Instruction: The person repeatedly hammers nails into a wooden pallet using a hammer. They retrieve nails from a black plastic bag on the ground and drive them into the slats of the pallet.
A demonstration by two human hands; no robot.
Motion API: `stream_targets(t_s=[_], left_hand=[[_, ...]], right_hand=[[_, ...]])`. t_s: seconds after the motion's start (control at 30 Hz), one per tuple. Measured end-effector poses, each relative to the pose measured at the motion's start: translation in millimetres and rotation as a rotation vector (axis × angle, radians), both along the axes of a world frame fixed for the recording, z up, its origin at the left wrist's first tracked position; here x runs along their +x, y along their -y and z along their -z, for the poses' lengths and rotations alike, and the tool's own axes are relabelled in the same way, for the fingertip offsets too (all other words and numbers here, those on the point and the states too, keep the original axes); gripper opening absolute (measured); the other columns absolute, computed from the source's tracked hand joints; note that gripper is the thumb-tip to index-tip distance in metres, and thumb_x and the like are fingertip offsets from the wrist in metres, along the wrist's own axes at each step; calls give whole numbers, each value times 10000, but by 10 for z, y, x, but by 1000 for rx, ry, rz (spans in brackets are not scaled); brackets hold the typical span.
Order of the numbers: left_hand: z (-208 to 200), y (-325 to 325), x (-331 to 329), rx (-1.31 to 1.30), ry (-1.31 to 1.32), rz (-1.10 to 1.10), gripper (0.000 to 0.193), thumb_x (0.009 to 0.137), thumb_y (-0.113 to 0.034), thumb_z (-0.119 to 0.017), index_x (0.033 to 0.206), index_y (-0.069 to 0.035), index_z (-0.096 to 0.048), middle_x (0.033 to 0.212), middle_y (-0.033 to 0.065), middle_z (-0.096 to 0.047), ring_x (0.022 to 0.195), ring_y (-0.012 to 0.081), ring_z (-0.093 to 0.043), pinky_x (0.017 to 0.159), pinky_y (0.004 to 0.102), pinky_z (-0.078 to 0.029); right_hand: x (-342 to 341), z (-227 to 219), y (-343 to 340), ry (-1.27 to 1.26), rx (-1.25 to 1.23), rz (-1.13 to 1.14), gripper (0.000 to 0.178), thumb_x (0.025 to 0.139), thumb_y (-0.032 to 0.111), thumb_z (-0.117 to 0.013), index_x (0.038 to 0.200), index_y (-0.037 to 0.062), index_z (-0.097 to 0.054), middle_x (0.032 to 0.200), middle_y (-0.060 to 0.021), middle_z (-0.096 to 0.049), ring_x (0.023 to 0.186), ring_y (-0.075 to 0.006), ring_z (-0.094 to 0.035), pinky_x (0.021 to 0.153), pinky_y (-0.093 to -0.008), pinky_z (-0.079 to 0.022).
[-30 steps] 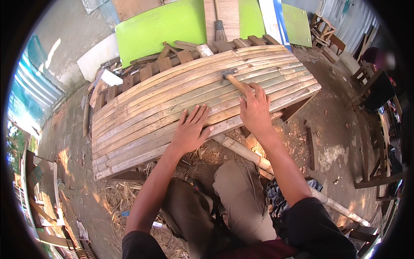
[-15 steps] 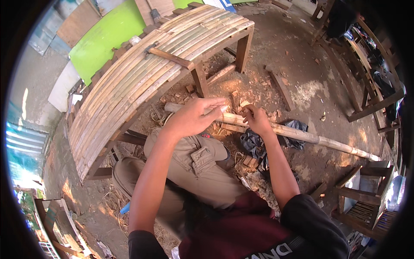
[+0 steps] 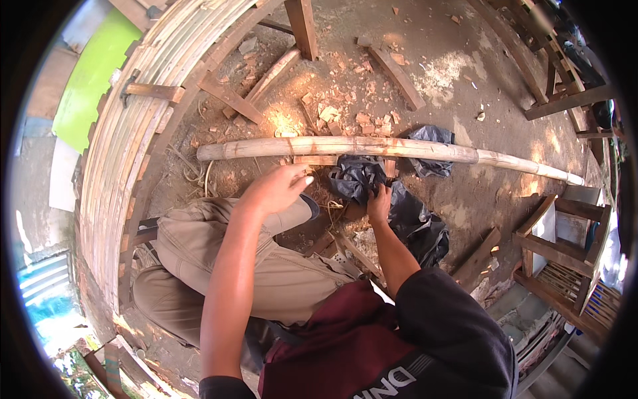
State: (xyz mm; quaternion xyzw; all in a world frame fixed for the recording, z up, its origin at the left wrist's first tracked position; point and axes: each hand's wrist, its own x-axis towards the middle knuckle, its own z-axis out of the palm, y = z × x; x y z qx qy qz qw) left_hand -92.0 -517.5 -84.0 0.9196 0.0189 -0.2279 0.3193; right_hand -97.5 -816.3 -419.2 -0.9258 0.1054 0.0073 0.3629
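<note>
A long bamboo pole (image 3: 319, 145) lies across the ground in front of me. My left hand (image 3: 276, 189) hovers over my bent knee, just short of the pole. Its thumb and fingers are drawn together, and whatever is between them is too small to name. Beyond the pole's near side, my right hand (image 3: 379, 203) has its fingers curled into a crumpled black plastic bag (image 3: 359, 177). More of the black plastic spreads to the right of that hand, beside my forearm. A short wooden block (image 3: 316, 160) sits against the pole's near side.
A bamboo-slat bench (image 3: 113, 173) curves along the left, with a hammer (image 3: 153, 92) on top. Wood chips (image 3: 329, 114) and a loose plank (image 3: 397, 78) litter the dirt floor. A wooden frame (image 3: 565, 233) stands at right, another black plastic piece (image 3: 430, 149) under the pole.
My view has turned, shifting the bench left. My right hand has moved from beside the pole down to the black plastic bag. My left hand has drawn away from the pole.
</note>
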Motion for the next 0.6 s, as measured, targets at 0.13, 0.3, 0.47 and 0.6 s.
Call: stream_targets(t_s=[0.13,0.3,0.47,0.6], left_hand=[[25,-200,-66,69,-51,-127,448,1001,-338,-617,1309,-14,-645,1192,239,-702,1104,375,-690,929,431,-540],[47,-183,10,52,-71,-123,452,1005,-336,-602,1316,-11,-642,1182,231,-711,1111,379,-686,940,431,-527],[11,-175,35,92,-92,-91,440,1010,-325,-584,1317,-17,-646,1178,236,-711,1112,382,-684,946,438,-520],[88,-233,-38,6,5,-119,381,993,-293,-601,1226,1,-667,1132,249,-712,1079,405,-682,912,469,-530]], right_hand=[[53,-10,-123,-6,-198,-156,337,888,171,-721,1202,73,-649,1158,-172,-582,1070,-407,-589,900,-505,-479],[136,87,-92,-7,-276,-174,306,901,207,-703,1173,73,-663,1102,-190,-602,1030,-417,-595,877,-523,-476],[143,55,-54,-20,-153,-167,215,911,193,-664,1064,42,-672,1067,-206,-617,991,-426,-617,848,-516,-494],[128,-24,17,-36,9,-201,199,929,185,-649,1026,11,-665,1013,-225,-626,942,-452,-629,816,-523,-503]])
